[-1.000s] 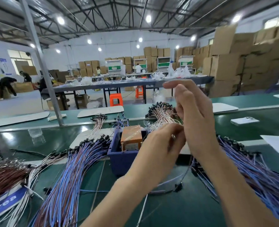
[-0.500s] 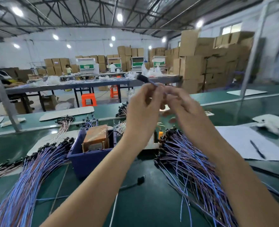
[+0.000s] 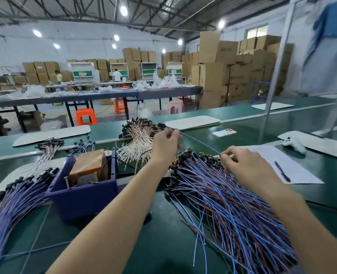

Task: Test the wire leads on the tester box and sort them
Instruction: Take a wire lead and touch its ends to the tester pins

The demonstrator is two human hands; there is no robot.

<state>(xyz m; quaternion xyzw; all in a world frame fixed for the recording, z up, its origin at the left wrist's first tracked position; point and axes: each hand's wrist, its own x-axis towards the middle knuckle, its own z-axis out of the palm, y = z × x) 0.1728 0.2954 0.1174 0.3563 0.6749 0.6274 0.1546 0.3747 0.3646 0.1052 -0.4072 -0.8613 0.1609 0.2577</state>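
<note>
Head view: left hand (image 3: 166, 144) and right hand (image 3: 242, 165) each pinch one thin, black-tipped blue wire lead (image 3: 200, 143), stretched above a pile of blue leads (image 3: 232, 204) on a green bench (image 3: 163, 244), right of the tester box (image 3: 88, 165). Stacked cartons (image 3: 213, 56) line the far warehouse wall.

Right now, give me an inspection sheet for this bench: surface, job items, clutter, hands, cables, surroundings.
Surface: green bench; white pads on the far lane.
Job's things: tester in blue bin; blue leads in left pile and right pile; pale leads behind.
Clutter: paper with pen; phone.
Hands: left hand pinches one lead near its black plug; right hand pinches its other end.
Cables: stray lead across the bench front.
Surroundings: cartons, orange stools.
</note>
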